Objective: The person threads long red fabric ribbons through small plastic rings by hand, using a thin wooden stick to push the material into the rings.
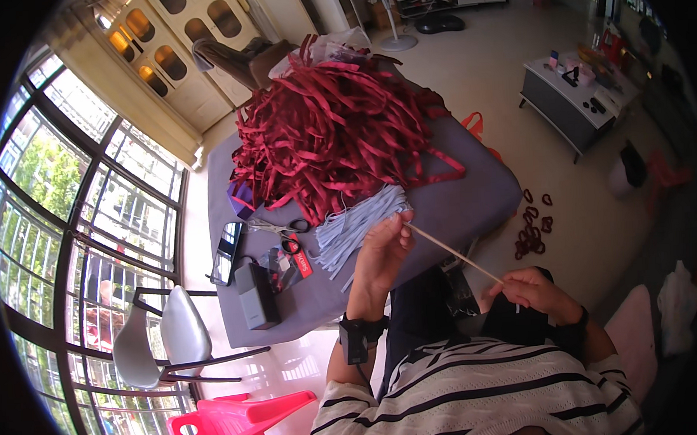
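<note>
My left hand is closed around one end of a thin tan stick or taut cord; which of the two, I cannot tell. Its other end is pinched in the fingers of my right hand, lower and to the right, beyond the table's near edge. A bundle of pale blue flat strips lies on the table right behind my left hand; whether the hand touches it is unclear. Beyond that rises a large heap of dark red ribbon strips.
Scissors, a phone, a red SanDisk package and a grey-black box lie left on the grey-covered table. A chair and pink plastic stool stand left. Dark red loops lie on the floor.
</note>
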